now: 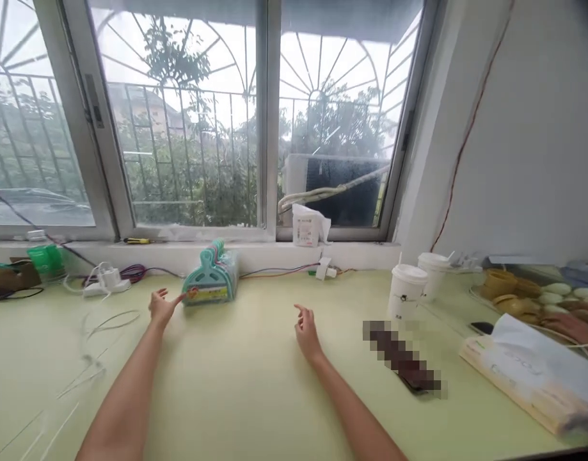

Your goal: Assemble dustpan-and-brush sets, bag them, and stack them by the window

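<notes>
Teal hangers (212, 276), a bundled pack with a printed label, lay on the pale green table (236, 384) near the windowsill, well back from the person. Left hand (162, 307) reached toward the pack, fingers spread and holding nothing, index fingertip just short of the label edge; contact could not be judged. Right hand (307, 333) hovered over bare tabletop, well apart from the pack, fingers loosely curled and empty. White power adapter (109, 280) with tangled cables sat left of the pack. Two white paper cups (409, 291) stood to the right, a book (524, 374) beyond them near the table's edge. Tissue pack (307, 227) rested on the sill.
</notes>
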Action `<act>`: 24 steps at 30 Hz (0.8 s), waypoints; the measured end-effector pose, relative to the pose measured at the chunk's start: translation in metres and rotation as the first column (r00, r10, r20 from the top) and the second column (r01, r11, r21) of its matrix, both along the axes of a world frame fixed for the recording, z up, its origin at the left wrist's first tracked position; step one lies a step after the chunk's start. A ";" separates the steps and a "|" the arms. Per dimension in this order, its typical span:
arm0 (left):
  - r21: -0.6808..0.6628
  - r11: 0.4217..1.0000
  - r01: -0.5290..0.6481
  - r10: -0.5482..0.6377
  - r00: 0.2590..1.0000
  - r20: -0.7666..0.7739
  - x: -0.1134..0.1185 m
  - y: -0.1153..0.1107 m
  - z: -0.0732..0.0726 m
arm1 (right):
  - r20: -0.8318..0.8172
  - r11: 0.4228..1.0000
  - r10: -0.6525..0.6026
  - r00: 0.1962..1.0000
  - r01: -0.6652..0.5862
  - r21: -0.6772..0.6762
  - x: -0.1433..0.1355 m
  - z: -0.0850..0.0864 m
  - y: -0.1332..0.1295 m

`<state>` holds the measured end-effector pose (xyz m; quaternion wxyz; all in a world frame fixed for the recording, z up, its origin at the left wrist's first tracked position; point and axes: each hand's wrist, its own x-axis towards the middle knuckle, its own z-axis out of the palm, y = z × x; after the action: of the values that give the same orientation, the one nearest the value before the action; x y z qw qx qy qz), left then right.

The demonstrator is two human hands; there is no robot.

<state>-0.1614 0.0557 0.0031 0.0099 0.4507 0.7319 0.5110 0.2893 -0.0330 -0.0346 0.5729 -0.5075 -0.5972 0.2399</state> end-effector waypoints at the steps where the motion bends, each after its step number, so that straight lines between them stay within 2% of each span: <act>1: -0.015 0.999 0.041 -0.040 0.998 0.052 -0.002 0.010 -0.004 | -0.041 0.999 0.032 0.999 -0.034 -0.043 -0.001 -0.001 0.004; 5: -0.025 0.992 0.127 -0.123 0.984 0.133 -0.003 0.040 -0.018 | -0.122 0.984 0.129 0.984 -0.142 -0.105 -0.001 -0.002 0.010; 8: -0.035 0.997 0.075 -0.067 0.980 0.185 0.005 0.043 -0.023 | -0.107 0.976 0.165 0.981 -0.177 -0.124 -0.002 0.001 0.004; 10: -0.064 0.997 0.030 -0.020 0.988 0.153 0.012 0.040 -0.023 | -0.099 0.974 0.176 0.979 -0.188 -0.128 -0.002 0.003 0.000; 14: -0.177 0.983 -0.038 0.030 0.999 -0.044 0.023 0.030 -0.014 | -0.101 0.975 0.167 0.981 -0.180 -0.132 -0.002 0.003 -0.001; 18: -0.208 0.977 0.040 -0.078 0.980 -0.182 0.029 0.015 0.000 | -0.080 0.974 0.183 0.980 -0.191 -0.118 0.000 -0.002 0.003; 21: -0.121 0.985 0.125 -0.144 0.976 -0.165 0.041 -0.003 0.011 | -0.047 0.971 0.205 0.978 -0.209 -0.118 0.000 -0.006 0.006; 24: -0.053 0.972 0.230 -0.232 0.972 -0.027 0.071 -0.023 0.021 | 0.010 0.972 0.214 0.977 -0.212 -0.096 -0.002 -0.005 0.007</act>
<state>-0.0904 0.0327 0.0238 0.0682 0.5409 0.6869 0.4806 0.2872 -0.0255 -0.0397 0.5131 -0.4694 -0.6420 0.3228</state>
